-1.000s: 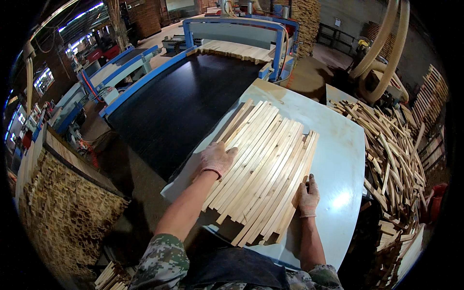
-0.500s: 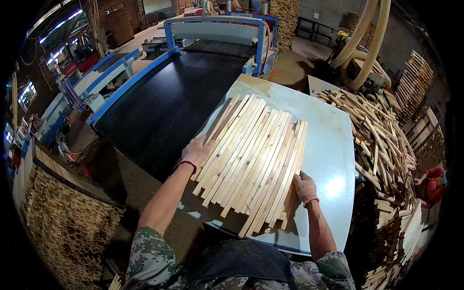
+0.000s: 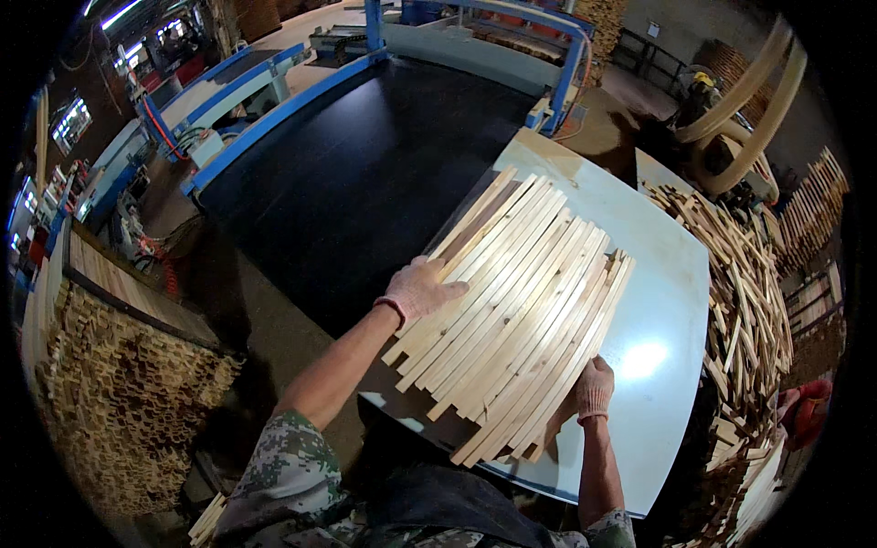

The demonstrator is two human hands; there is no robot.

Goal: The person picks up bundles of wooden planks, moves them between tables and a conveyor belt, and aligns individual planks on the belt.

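Pale blue table (image 3: 658,301) holds a fan of wood strips (image 3: 512,310). Nearest, the right hand (image 3: 592,388) presses its gloved fingers against the fan's right edge. The left hand (image 3: 420,288) lies flat and open on the left edge. Beyond sits a black belt (image 3: 347,173). Loose sticks (image 3: 744,301) pile up at right.

Dim workshop, blue-framed black conveyor (image 3: 365,173), stacked timber (image 3: 119,402)

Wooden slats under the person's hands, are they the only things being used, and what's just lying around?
In use:
wooden slats
left hand
right hand
pale table

Lying about:
heap of loose sticks
black conveyor bed
stacked wood blocks
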